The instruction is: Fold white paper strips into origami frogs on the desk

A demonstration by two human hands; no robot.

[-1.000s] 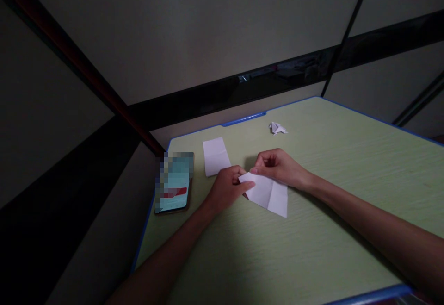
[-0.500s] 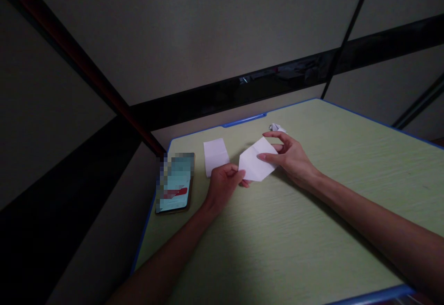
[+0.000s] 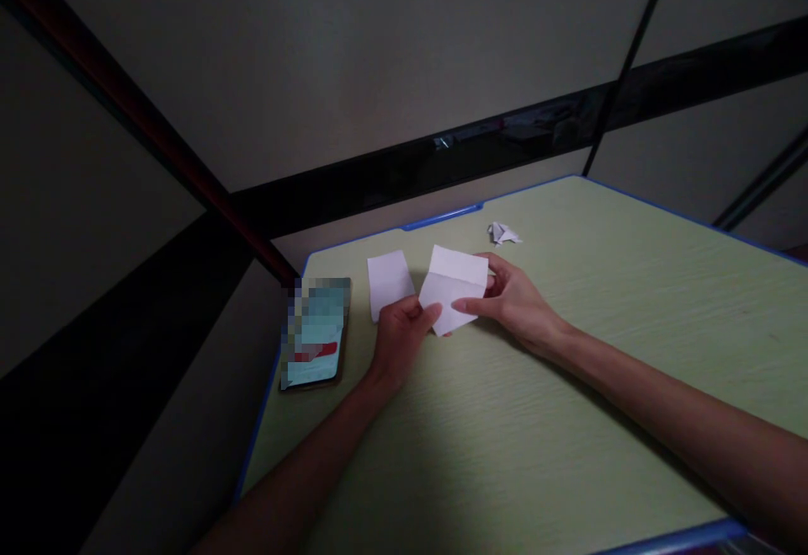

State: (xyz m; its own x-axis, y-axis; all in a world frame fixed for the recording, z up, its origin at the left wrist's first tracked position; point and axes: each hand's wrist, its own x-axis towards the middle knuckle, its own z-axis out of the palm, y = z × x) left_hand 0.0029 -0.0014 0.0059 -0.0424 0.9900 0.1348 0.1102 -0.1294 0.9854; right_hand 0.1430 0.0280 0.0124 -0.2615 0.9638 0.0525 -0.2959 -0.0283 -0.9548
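Between my two hands is a folded piece of white paper (image 3: 455, 279), held above the table, with a crease running across its upper part and a point at its lower edge. My left hand (image 3: 402, 332) pinches its lower left side, thumb on top. From the right, my right hand (image 3: 514, 294) grips it with the thumb on its face and the fingers behind, partly hidden. Another white sheet of paper (image 3: 388, 279) lies flat just beyond my left hand. A small folded paper figure (image 3: 503, 234) sits farther back, past my right hand.
A phone (image 3: 319, 332) with a lit, partly blurred screen lies at the left edge of the light green table (image 3: 505, 445). Blue trim borders the tabletop, with a blue bar (image 3: 445, 216) at the far edge. Behind stands a panelled wall (image 3: 391, 66) with a dark glossy strip.
The held paper has been turned, so its crease and straight upper edge now show. My right hand has shifted slightly left and down, and the small paper figure is more fully visible.
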